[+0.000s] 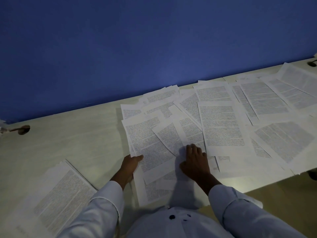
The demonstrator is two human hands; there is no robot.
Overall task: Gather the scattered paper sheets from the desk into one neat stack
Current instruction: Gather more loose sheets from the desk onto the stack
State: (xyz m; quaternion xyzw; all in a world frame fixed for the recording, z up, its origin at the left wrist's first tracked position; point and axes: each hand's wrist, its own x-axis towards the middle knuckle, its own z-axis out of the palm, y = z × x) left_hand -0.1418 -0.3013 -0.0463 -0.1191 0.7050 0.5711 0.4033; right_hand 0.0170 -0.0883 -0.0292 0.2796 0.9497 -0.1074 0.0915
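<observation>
Printed paper sheets (221, 124) lie scattered and overlapping across the middle and right of the pale desk (77, 140). My left hand (130, 164) grips the left edge of a small bunch of sheets (149, 146), thumb on top. My right hand (194, 160) presses flat on overlapping sheets just to the right, fingers spread. A gathered stack of sheets (63, 194) lies at the near left of the desk, angled.
A blue wall (137, 48) runs behind the desk. One cable hole (23, 130) is at the far left of the desktop and another (311, 64) at the far right. The desk's near edge shows at lower right, with floor (283, 194) beyond it.
</observation>
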